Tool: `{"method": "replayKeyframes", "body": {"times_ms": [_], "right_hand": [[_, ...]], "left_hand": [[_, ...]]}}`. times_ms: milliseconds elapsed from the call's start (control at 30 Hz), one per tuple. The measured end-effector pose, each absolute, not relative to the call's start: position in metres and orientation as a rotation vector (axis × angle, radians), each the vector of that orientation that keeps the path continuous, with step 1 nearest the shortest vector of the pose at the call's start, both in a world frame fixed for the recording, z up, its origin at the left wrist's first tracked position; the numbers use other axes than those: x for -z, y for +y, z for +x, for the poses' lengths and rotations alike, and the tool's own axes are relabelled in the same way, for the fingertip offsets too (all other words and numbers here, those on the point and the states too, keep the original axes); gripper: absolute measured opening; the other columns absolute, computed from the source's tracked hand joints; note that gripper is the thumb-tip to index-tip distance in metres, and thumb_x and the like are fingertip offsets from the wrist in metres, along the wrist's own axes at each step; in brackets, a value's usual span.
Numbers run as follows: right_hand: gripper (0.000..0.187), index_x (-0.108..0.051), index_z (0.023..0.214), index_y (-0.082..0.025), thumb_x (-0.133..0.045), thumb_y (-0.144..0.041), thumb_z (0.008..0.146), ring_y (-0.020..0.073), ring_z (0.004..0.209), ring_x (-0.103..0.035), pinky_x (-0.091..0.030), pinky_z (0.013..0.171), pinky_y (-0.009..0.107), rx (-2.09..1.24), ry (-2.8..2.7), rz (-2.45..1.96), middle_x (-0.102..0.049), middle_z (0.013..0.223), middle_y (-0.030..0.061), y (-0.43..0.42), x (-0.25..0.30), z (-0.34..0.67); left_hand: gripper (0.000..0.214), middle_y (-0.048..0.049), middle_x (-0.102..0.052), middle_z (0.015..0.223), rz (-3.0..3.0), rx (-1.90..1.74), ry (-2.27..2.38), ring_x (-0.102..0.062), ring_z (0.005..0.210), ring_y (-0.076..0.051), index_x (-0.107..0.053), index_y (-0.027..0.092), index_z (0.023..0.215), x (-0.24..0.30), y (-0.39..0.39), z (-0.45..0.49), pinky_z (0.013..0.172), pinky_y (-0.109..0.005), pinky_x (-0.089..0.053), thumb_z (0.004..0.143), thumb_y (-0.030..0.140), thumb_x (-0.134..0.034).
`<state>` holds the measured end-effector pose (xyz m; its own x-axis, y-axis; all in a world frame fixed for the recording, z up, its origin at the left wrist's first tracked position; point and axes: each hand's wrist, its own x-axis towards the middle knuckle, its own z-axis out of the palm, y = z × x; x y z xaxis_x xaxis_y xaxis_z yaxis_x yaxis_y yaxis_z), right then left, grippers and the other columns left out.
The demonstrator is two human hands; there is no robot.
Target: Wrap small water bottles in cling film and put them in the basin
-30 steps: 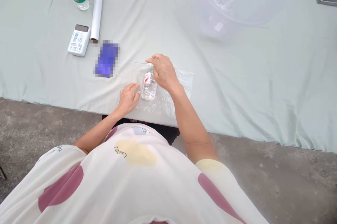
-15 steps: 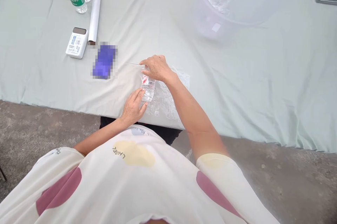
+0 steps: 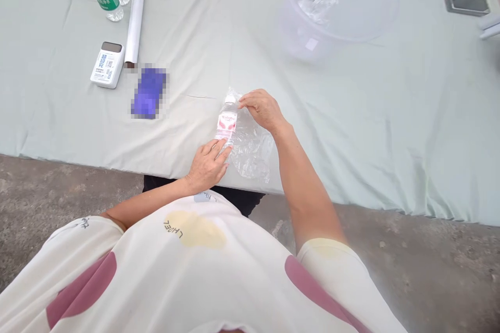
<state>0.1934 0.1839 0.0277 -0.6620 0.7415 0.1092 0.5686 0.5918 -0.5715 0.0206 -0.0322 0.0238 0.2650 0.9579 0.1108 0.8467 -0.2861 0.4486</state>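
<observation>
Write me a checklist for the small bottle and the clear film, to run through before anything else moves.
1. Small bottle steadied: ok, the left hand lies over its lower end.
2. Pink-and-white label facing up: ok.
3. Clear film smooth: not ok, it is crumpled to the right of the bottle.
4. Right hand gripping the film: cannot tell, its fingertips are beside the bottle's neck.
5. Bottle wrapped all round: cannot tell, its underside is hidden.
6. Purple item apart from both hands: ok.
</observation>
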Motion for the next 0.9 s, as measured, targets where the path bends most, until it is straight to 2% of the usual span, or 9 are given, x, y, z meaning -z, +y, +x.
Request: {"method": "replayKeyframes", "body": {"times_ms": [100,233,333,433,533,600,700,767,900], "right_hand": [[0.036,-0.078,0.094,-0.026,-0.042,-0.029,0.095,0.0330,0.120,-0.059,-0.044,0.104,0.057,-0.604,-2.352,-1.250,-0.072,0.119,0.0096,0.174,-0.024,0.217],[0.039,-0.068,0.121,-0.026,-0.038,-0.040,0.101,0.0294,0.120,-0.059,-0.048,0.104,0.051,-0.512,-2.122,-1.285,-0.065,0.128,0.0097,0.139,-0.036,0.207],[0.040,-0.065,0.124,-0.023,-0.046,-0.047,0.099,0.0298,0.120,-0.057,-0.048,0.104,0.049,-0.592,-2.199,-1.301,-0.061,0.131,0.0128,0.111,-0.035,0.183],[0.053,-0.058,0.136,-0.022,-0.056,-0.053,0.093,0.0308,0.122,-0.055,-0.049,0.102,0.049,-0.724,-2.096,-1.536,-0.058,0.133,0.0146,0.098,-0.024,0.175],[0.063,-0.043,0.150,-0.025,-0.052,-0.054,0.095,0.0279,0.116,-0.059,-0.051,0.097,0.046,-0.928,-1.966,-1.613,-0.060,0.132,0.0126,0.095,-0.017,0.182],[0.066,-0.040,0.152,-0.026,-0.050,-0.056,0.094,0.0301,0.116,-0.058,-0.050,0.096,0.048,-0.938,-1.977,-1.634,-0.061,0.133,0.0127,0.095,-0.018,0.186],[0.071,-0.044,0.150,-0.028,-0.051,-0.066,0.090,0.0375,0.120,-0.055,-0.049,0.093,0.053,-0.810,-2.014,-1.716,-0.063,0.132,0.0138,0.093,-0.022,0.189],[0.072,-0.047,0.148,-0.028,-0.047,-0.071,0.090,0.0381,0.121,-0.055,-0.047,0.096,0.054,-0.747,-2.014,-1.707,-0.063,0.133,0.0133,0.092,-0.021,0.191],[0.075,-0.049,0.146,-0.020,-0.032,-0.073,0.095,0.0348,0.125,-0.054,-0.042,0.105,0.051,-0.739,-1.967,-1.677,-0.062,0.137,0.0134,0.101,-0.009,0.205]], "left_hand": [[0.042,-0.0173,-0.050,0.153,2.362,-0.452,1.587,-0.049,0.138,-0.035,-0.058,0.021,0.139,-0.025,-0.030,0.034,0.099,-0.054,-0.045,0.098,0.027,-0.047],[0.039,-0.0175,-0.050,0.153,2.491,-0.352,1.536,-0.049,0.136,-0.034,-0.061,0.019,0.134,-0.028,-0.022,0.049,0.100,-0.053,-0.042,0.098,0.028,-0.049],[0.036,-0.0197,-0.056,0.146,2.593,-0.282,1.516,-0.050,0.135,-0.033,-0.064,0.013,0.128,-0.027,-0.016,0.060,0.100,-0.051,-0.042,0.098,0.028,-0.051],[0.031,-0.0197,-0.060,0.139,2.654,-0.216,1.457,-0.048,0.137,-0.034,-0.068,0.012,0.119,-0.022,-0.014,0.073,0.102,-0.052,-0.042,0.098,0.028,-0.051],[0.028,-0.0196,-0.061,0.136,2.696,-0.195,1.352,-0.040,0.143,-0.038,-0.070,0.013,0.115,-0.016,-0.019,0.084,0.110,-0.059,-0.035,0.095,0.028,-0.056],[0.027,-0.0185,-0.066,0.126,2.697,-0.199,1.249,-0.039,0.143,-0.041,-0.071,0.015,0.113,-0.013,-0.025,0.087,0.115,-0.066,-0.027,0.093,0.029,-0.062],[0.023,-0.0134,-0.071,0.103,2.683,-0.204,1.015,-0.052,0.129,-0.039,-0.072,0.017,0.109,-0.012,-0.029,0.082,0.116,-0.075,-0.012,0.091,0.030,-0.065],[0.020,-0.0100,-0.072,0.096,2.684,-0.219,0.869,-0.058,0.118,-0.034,-0.071,0.017,0.107,-0.014,-0.028,0.074,0.118,-0.075,-0.008,0.092,0.028,-0.064],[0.026,-0.0074,-0.072,0.101,2.668,-0.264,0.787,-0.062,0.105,-0.025,-0.065,0.018,0.117,-0.020,-0.022,0.057,0.122,-0.067,-0.011,0.094,0.029,-0.061]]}}
